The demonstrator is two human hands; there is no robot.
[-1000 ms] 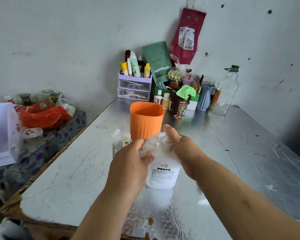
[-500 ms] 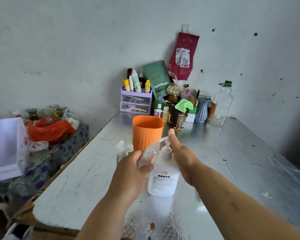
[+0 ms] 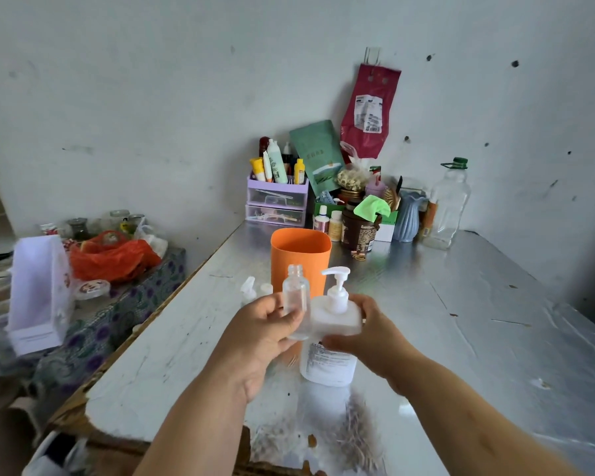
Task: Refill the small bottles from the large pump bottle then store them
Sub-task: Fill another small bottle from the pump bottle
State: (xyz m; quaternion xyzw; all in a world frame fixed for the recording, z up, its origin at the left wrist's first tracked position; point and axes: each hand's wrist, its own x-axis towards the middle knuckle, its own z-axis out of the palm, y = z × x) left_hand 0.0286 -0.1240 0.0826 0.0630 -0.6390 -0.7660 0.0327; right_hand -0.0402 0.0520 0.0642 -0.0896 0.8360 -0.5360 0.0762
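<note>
The left hand (image 3: 258,338) gripped a small clear bottle (image 3: 296,300) by its lower half, upright and uncapped, its open neck at about nine o'clock from the pump spout. Half a second earlier that bottle had been tilted with its mouth tucked under the spout while the right thumb sat on the pump head; now it stood straight and clear of the nozzle, and the right hand (image 3: 375,334) had dropped to clasp the shoulder of the large pump bottle (image 3: 330,352), which rested on the table. That looked like the end of one pumping stroke, or a pause to check the level; the little bottle seemed nearly empty, though its fill was hard to read.

At twelve o'clock behind the hands stood an orange cup (image 3: 301,259), and at eleven o'clock two more small bottles (image 3: 255,292) waited, partly hidden by the left hand.

The table (image 3: 478,321) was covered in creased silvery foil, worn at its near edge. At its far end against a scuffed white wall sat a purple drawer unit (image 3: 277,204) full of tubes, and at nine o'clock a lower stand held an orange bag (image 3: 114,259).
</note>
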